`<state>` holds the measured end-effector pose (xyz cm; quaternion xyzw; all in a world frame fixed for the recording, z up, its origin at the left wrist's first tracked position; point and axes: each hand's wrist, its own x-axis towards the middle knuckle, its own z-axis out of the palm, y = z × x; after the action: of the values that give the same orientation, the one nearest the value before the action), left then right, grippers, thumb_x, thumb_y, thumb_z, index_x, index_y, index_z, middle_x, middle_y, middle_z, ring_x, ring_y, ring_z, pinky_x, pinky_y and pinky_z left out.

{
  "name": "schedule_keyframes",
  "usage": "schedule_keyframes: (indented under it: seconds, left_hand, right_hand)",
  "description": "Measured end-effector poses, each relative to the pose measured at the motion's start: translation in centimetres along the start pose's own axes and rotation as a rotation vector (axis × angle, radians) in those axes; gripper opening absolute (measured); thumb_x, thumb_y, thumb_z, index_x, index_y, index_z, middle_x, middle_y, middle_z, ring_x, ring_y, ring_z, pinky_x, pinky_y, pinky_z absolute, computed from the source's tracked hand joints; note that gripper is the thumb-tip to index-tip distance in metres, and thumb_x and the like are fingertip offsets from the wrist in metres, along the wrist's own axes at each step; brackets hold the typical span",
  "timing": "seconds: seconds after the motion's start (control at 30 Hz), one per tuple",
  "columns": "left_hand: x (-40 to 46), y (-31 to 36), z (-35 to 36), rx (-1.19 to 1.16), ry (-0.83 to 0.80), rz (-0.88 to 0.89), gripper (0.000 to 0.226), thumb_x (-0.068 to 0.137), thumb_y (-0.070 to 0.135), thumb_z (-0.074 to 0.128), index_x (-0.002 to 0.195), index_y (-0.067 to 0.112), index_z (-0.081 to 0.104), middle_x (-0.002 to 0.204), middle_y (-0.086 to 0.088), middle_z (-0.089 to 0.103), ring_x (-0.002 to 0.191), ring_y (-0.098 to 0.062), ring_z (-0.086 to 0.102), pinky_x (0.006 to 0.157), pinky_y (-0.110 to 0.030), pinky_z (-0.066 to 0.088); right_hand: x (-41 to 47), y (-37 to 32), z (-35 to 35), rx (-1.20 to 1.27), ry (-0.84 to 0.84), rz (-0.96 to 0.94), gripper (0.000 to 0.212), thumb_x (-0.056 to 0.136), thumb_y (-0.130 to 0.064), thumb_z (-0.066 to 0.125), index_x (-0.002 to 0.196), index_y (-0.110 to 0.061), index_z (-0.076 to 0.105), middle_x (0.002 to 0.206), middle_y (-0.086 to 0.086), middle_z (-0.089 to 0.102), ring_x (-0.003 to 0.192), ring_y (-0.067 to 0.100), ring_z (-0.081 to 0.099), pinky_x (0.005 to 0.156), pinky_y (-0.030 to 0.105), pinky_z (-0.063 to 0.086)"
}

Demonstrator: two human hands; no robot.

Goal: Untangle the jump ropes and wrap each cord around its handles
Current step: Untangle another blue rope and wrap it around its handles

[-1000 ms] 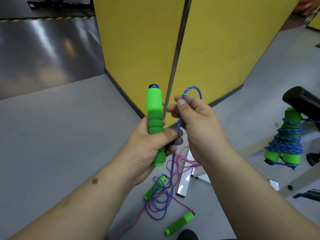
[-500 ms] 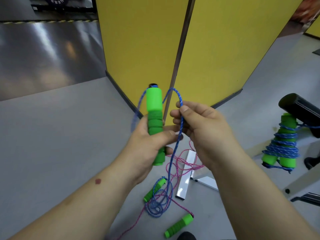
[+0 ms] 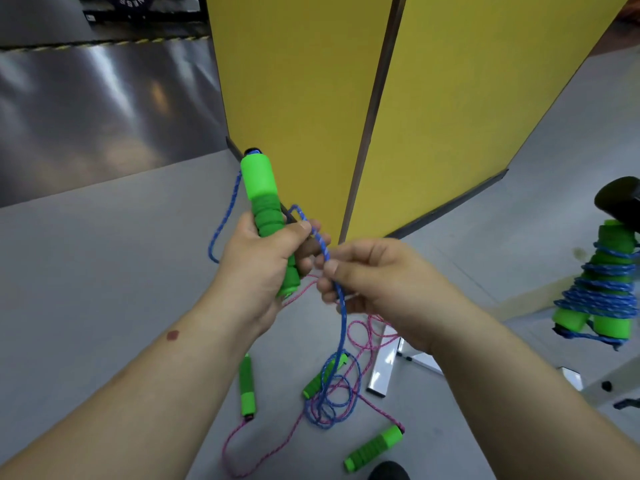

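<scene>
The left hand (image 3: 258, 268) has its fingers curled tight around a green handle (image 3: 268, 216), which stands nearly upright with its top leaning toward 11 o'clock. The right hand (image 3: 377, 282) sits just at 3 o'clock of it, and its thumb and fingers pinch a blue cord (image 3: 341, 317). From this pinch the cord goes up to the left hand and also hangs down to the grey floor (image 3: 104, 271). Another part of the same cord makes a loose loop at 9 o'clock of the handle. On the floor at 6 o'clock of the hands, the blue cord lies tangled with a pink cord (image 3: 360, 336) around a second green handle (image 3: 320, 377). Two more green handles (image 3: 247, 389) lie near, each on an end of the pink cord. At 3 o'clock, well apart, a finished bundle (image 3: 609, 292) of two green handles wrapped in blue cord hangs below a black thing (image 3: 620, 199).
</scene>
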<state>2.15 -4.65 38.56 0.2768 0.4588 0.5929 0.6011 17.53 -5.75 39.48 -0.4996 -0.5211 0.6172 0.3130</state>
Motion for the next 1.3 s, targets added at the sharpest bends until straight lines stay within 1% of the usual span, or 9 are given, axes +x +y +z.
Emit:
schedule_keyframes:
  seconds: [0.23,0.37,0.47,0.6,0.8,0.93,1.03,1.2,1.3]
  left_hand:
    - [-2.6,-1.8,1.6,0.125,-0.267,-0.054,0.03,0.094,-0.01,0.06,0.098,0.017,0.049,0.074,0.0,0.07,0.071,-0.022,0.075,0.044,-0.02,0.044]
    - [-1.8,-0.7,1.1,0.078,-0.13,-0.007,0.031,0.093,-0.011,0.06,0.092,0.018,0.048,0.074,-0.007,0.062,0.053,-0.015,0.064,0.044,-0.023,0.048]
    - [-0.5,-0.2,-0.1,0.093,-0.039,0.056,0.027,0.095,-0.008,0.06,0.094,0.017,0.048,0.088,-0.011,0.072,0.072,-0.022,0.075,0.046,-0.024,0.049]
    - [-0.3,-0.6,-0.5,0.184,-0.059,0.063,0.021,0.096,0.002,0.064,0.093,0.017,0.05,0.081,-0.003,0.07,0.064,-0.017,0.069,0.046,-0.024,0.047]
    - [-2.2,-1.5,0.7,0.155,-0.304,-0.029,0.029,0.095,-0.006,0.062,0.098,0.02,0.051,0.083,-0.006,0.069,0.083,-0.03,0.077,0.049,-0.023,0.048]
    - [-1.4,-0.5,0.3,0.073,-0.149,0.013,0.028,0.092,-0.008,0.064,0.096,0.016,0.049,0.077,-0.005,0.066,0.061,-0.017,0.067,0.052,-0.025,0.054]
    - [-0.3,-0.1,-0.8,0.146,-0.068,0.088,0.026,0.094,-0.003,0.064,0.095,0.018,0.05,0.087,-0.007,0.074,0.075,-0.021,0.075,0.051,-0.027,0.051]
    - [-0.8,-0.9,-0.7,0.148,-0.133,0.029,0.02,0.095,0.008,0.068,0.094,0.019,0.05,0.079,0.0,0.067,0.072,-0.018,0.068,0.047,-0.023,0.045]
    - [-1.3,-1.2,-0.3,0.118,-0.236,-0.013,0.028,0.08,0.013,0.073,0.097,0.019,0.052,0.081,0.002,0.067,0.079,-0.019,0.072,0.045,-0.023,0.045]
  right_hand:
    - [0.8,-0.9,-0.3,0.311,0.37,-0.164,0.01,0.099,-0.014,0.062,0.101,-0.006,0.069,0.074,0.003,0.07,0.05,0.014,0.055,0.043,0.025,0.048]
    - [0.5,-0.3,0.1,0.272,0.037,0.105,0.025,0.101,-0.036,0.056,0.095,-0.014,0.066,0.071,0.004,0.059,0.063,0.021,0.057,0.071,0.034,0.055]
    - [-0.2,-0.2,0.0,0.033,-0.144,0.183,0.019,0.102,-0.025,0.056,0.1,-0.013,0.071,0.086,0.007,0.074,0.081,0.022,0.071,0.081,0.035,0.058]
    - [0.3,-0.5,0.3,0.119,0.049,-0.036,0.013,0.098,-0.006,0.059,0.098,-0.007,0.072,0.08,0.008,0.074,0.069,0.017,0.068,0.071,0.029,0.058]
    - [0.9,-1.0,0.0,0.261,0.361,-0.191,0.008,0.098,-0.011,0.061,0.103,-0.006,0.066,0.079,0.006,0.072,0.051,0.014,0.057,0.048,0.026,0.05]
    - [0.6,-0.1,0.1,0.189,0.071,0.094,0.03,0.1,-0.039,0.056,0.097,-0.014,0.071,0.079,0.004,0.068,0.075,0.023,0.065,0.086,0.041,0.055]
    - [-0.3,-0.3,0.3,-0.017,-0.123,0.166,0.021,0.102,-0.028,0.055,0.099,-0.015,0.072,0.088,0.008,0.076,0.083,0.022,0.073,0.083,0.037,0.058]
    - [0.6,-0.6,0.6,0.109,0.169,-0.139,0.012,0.099,-0.008,0.06,0.098,-0.011,0.072,0.076,0.003,0.074,0.072,0.016,0.069,0.081,0.04,0.059]
    - [0.7,-1.1,0.3,0.232,0.286,-0.228,0.01,0.097,-0.007,0.061,0.101,-0.006,0.07,0.078,0.004,0.075,0.073,0.018,0.07,0.068,0.028,0.06]
